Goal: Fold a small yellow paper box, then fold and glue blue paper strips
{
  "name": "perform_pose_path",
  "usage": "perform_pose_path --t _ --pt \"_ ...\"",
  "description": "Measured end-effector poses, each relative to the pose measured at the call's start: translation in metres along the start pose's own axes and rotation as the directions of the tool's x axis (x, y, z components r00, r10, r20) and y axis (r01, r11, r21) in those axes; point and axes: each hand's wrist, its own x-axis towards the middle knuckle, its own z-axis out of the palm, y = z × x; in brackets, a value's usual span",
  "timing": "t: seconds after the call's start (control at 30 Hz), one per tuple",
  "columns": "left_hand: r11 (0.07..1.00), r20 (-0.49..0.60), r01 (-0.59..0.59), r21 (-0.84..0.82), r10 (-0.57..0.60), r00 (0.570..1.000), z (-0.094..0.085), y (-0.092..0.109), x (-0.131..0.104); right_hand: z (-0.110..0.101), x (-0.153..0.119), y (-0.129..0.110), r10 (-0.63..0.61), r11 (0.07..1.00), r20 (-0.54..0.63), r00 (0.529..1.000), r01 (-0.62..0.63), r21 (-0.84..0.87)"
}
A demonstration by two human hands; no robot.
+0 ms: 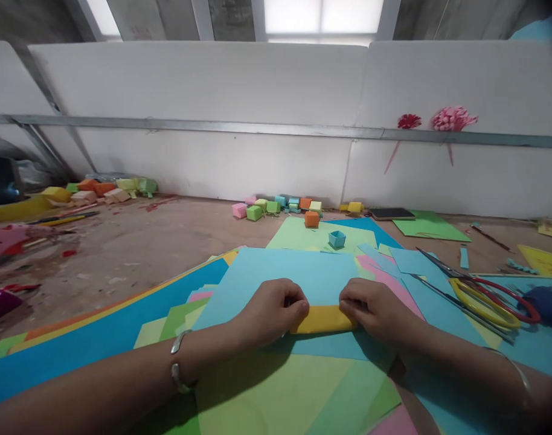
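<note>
A folded strip of yellow paper point(325, 319) lies over light blue sheets point(276, 266) in the middle of the view. My left hand point(280, 309) pinches its left end between thumb and fingers. At the right end, my right hand point(371, 305) holds the strip in a similar pinch. The strip's top edge runs nearly level between the two hands. Beyond the hands, a small open light blue paper box point(336, 239) and an orange paper cube point(311, 219) stand on a pale green sheet point(289, 234).
Red- and yellow-handled scissors point(488, 299) lie to the right. Small coloured paper cubes point(254, 212) line the wall, with more paper blocks point(101, 188) at the far left. A pink tool point(2, 241) sits at the left edge. Two paper flowers point(452, 119) hang on the rail.
</note>
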Motion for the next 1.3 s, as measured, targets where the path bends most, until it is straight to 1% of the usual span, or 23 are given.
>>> perform_pose_path --t 0.07,0.13,0.4,0.47,0.5,0.53,0.57,0.63,0.7,0.73,0.8,0.87,0.9,0.97,1.07,1.13,1.2,1.3 --pt "0.988 0.003 -0.065 0.137 0.065 0.998 0.001 -0.003 0.000 0.003 -0.001 0.001 -0.002 0.996 0.005 1.000 0.003 -0.087" --pt "0.973 0.020 -0.093 0.211 0.091 0.996 0.002 -0.005 0.000 0.006 -0.003 0.001 0.006 0.990 0.004 1.000 -0.006 -0.142" --pt "0.960 0.057 -0.082 0.268 0.069 0.996 0.002 -0.005 0.001 0.008 -0.004 -0.003 0.031 0.983 -0.006 1.000 -0.032 -0.183" --pt "0.955 0.058 -0.115 0.273 0.103 0.993 0.003 -0.006 0.001 0.009 -0.004 -0.003 0.031 0.978 -0.004 1.000 -0.031 -0.207" --pt "0.950 0.057 -0.160 0.269 0.150 0.987 0.004 -0.007 0.001 0.010 -0.004 -0.003 0.022 0.974 -0.010 1.000 -0.024 -0.227" --pt "0.938 0.059 -0.223 0.267 0.215 0.975 0.005 -0.009 0.001 0.011 -0.004 -0.003 -0.005 0.965 -0.023 1.000 -0.001 -0.261" --pt "0.916 0.070 -0.300 0.268 0.292 0.954 0.006 -0.011 0.000 0.012 -0.004 -0.002 -0.049 0.952 -0.041 0.998 0.035 -0.304" --pt "0.850 0.099 -0.438 0.293 0.429 0.898 0.009 -0.014 -0.001 0.015 -0.005 -0.002 -0.164 0.911 -0.070 0.984 0.124 -0.392" --pt "0.782 0.135 -0.515 0.351 0.502 0.854 0.012 -0.017 -0.002 0.019 -0.007 -0.004 -0.272 0.868 -0.058 0.960 0.219 -0.445" --pt "0.754 0.150 -0.532 0.387 0.517 0.842 0.013 -0.018 -0.003 0.021 -0.008 -0.006 -0.323 0.841 -0.034 0.946 0.270 -0.469" --pt "0.700 0.186 -0.542 0.465 0.521 0.833 0.014 -0.017 -0.003 0.024 -0.011 -0.011 -0.423 0.761 0.013 0.906 0.363 -0.538" --pt "0.654 0.235 -0.540 0.530 0.499 0.834 0.013 -0.015 -0.002 0.025 -0.014 -0.015 -0.477 0.673 0.050 0.878 0.401 -0.621" --pt "0.641 0.254 -0.532 0.554 0.479 0.840 0.013 -0.013 -0.001 0.026 -0.016 -0.016 -0.473 0.645 0.057 0.879 0.389 -0.657" --pt "0.635 0.271 -0.518 0.573 0.449 0.851 0.013 -0.012 0.000 0.025 -0.020 -0.017 -0.422 0.618 0.064 0.904 0.338 -0.710" --pt "0.646 0.253 -0.515 0.564 0.459 0.852 0.012 -0.012 0.000 0.024 -0.025 -0.017 -0.354 0.543 0.095 0.931 0.287 -0.789" --pt "0.643 0.244 -0.519 0.563 0.470 0.848 0.012 -0.012 -0.002 0.023 -0.026 -0.017 -0.330 0.498 0.126 0.935 0.286 -0.819" --pt "0.647 0.243 -0.508 0.569 0.458 0.855 0.012 -0.010 -0.003 0.024 -0.026 -0.018 -0.323 0.469 0.150 0.935 0.296 -0.832" --pt "0.641 0.288 -0.511 0.574 0.425 0.858 0.010 -0.003 -0.005 0.026 -0.026 -0.017 -0.329 0.433 0.187 0.926 0.324 -0.842"
